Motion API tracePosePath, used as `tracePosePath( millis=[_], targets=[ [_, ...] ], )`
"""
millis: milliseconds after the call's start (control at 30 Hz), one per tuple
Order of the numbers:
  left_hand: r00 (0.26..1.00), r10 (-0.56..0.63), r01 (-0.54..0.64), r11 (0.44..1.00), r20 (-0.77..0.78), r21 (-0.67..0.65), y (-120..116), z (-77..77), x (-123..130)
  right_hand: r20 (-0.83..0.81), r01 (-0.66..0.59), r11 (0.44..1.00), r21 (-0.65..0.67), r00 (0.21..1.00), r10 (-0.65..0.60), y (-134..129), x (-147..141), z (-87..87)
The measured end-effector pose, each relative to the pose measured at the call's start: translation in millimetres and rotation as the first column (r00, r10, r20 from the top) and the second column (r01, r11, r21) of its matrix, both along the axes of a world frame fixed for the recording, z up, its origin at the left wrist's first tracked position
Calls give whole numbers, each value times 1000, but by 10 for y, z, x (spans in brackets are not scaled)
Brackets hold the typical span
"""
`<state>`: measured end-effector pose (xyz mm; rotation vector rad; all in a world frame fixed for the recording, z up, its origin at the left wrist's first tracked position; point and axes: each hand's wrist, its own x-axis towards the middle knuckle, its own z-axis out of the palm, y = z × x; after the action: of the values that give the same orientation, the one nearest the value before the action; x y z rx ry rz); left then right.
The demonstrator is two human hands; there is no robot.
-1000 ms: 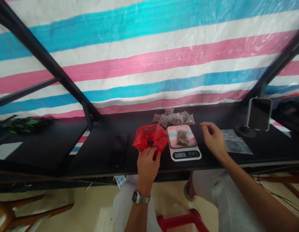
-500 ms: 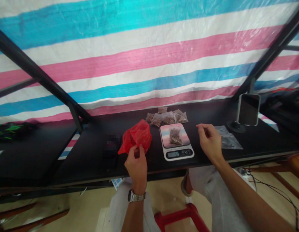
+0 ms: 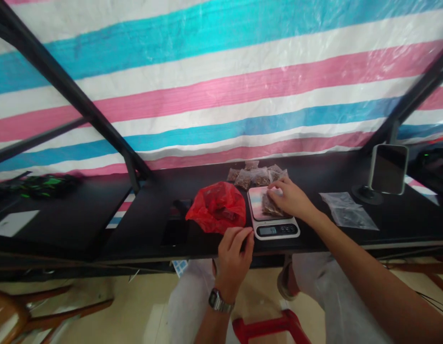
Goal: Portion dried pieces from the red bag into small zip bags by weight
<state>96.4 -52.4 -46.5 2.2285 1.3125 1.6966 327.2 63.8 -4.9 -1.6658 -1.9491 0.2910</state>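
Observation:
A white digital scale point(image 3: 278, 231) with a lit display stands on the black table. On its shiny plate lies a small clear bag of brown dried bits point(image 3: 269, 206), partly covered by my right hand point(image 3: 291, 198), whose thumb and fingers close on the bag's top. My left hand point(image 3: 236, 251) holds nothing; its fingers are loosely bent and apart from the thumb, by the scale's front left corner. Whether a fingertip touches the scale is hard to tell. Left of the scale sits a crumpled red plastic bag point(image 3: 217, 208), its mouth open.
Several filled small bags point(image 3: 259, 176) lie behind the scale. Flat clear bags point(image 3: 348, 211) rest to the right, near a phone-like device on a stand point(image 3: 388, 169). A dark flat object point(image 3: 175, 229) is at left. A red stool point(image 3: 271, 327) stands below.
My right hand has moved left onto the small bag on the scale. My left hand has let go of the red bag and moved right toward the scale. The camera view has shifted left.

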Motion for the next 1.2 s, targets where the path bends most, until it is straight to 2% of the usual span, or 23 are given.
tracePosePath(
  millis=[133,233,300,367,400,467,500,533,567,633,700,733,767,833,933,1000,1067,1133,1200],
  targets=[
    [994,-30,40,995,106,-94,-62,-3,-40,-113,-161,982,101,979,172,-100,-54,162],
    [956,-58,123,969,286,-214,-84,2,-119,-177,-342,934,105,917,356,-363,-137,455],
    [903,-93,222,937,420,-271,-92,12,-191,-195,-438,894,99,872,449,-576,-252,679],
    [832,-155,374,866,532,-332,-102,27,-275,-193,-559,828,36,809,555,-768,-418,862],
    [788,-196,467,809,584,-358,-109,33,-320,-205,-611,792,20,772,601,-845,-513,925],
    [692,-280,648,646,666,-403,-126,44,-409,-219,-711,701,-49,693,687,-947,-703,992],
    [656,-306,708,567,690,-421,-135,47,-449,-216,-742,666,-79,665,715,-972,-788,1000],
    [636,-317,740,511,704,-438,-143,51,-485,-212,-763,638,-105,644,735,-983,-862,998],
    [632,-319,749,484,706,-452,-148,55,-514,-209,-774,621,-124,632,746,-980,-923,989],
    [637,-316,748,472,703,-466,-147,67,-555,-224,-781,604,-155,624,749,-942,-1009,967],
    [620,-298,759,462,726,-458,-127,86,-579,-256,-767,622,-158,640,724,-866,-1071,939],
    [608,-273,764,458,745,-455,-112,96,-587,-264,-743,652,-149,666,698,-813,-1101,918],
    [602,-232,757,470,764,-454,-97,107,-595,-259,-707,695,-131,701,665,-752,-1134,891],
    [618,-134,697,548,774,-462,-75,128,-611,-188,-624,775,-100,777,601,-605,-1211,815],
    [713,-38,529,685,701,-501,-79,147,-629,97,-544,829,-133,825,557,-369,-1329,667],
    [801,-13,403,751,598,-523,-98,144,-634,309,-472,859,-198,802,512,-241,-1386,578],
    [871,-3,289,812,492,-507,-113,132,-633,442,-408,878,-250,759,478,-156,-1414,515],
    [908,-5,218,859,420,-462,-115,117,-631,494,-373,885,-277,735,464,-110,-1415,480],
    [923,-13,192,882,384,-431,-105,107,-632,498,-354,888,-294,736,458,-87,-1400,469]
  ],
)
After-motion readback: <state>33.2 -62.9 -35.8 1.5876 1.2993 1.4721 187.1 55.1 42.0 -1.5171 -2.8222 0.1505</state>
